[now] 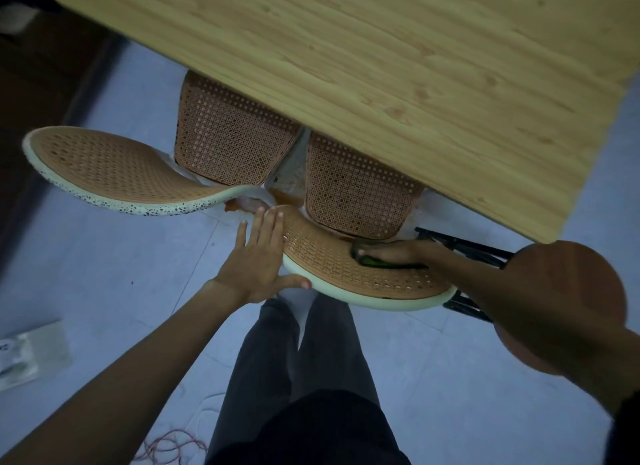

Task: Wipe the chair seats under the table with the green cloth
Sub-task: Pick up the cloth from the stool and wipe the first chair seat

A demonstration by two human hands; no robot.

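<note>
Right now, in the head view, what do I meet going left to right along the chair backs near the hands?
Speckled chair back → left hand → chair back being wiped → green cloth under the right hand → round brown stool top.

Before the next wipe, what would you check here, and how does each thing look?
1. Cloth in hand: ok. The right hand presses the green cloth.
2. Cloth on the right surface: not ok. It lies on the near chair's curved back, not on a seat.
3. Chair steadied: ok. The left hand lies flat on the left end of that back.
4. Seats reachable: cannot tell. Both woven seats are partly under the table.
5. Floor hazards: not ok. An orange-brown smear shows on the floor between the chairs.
</note>
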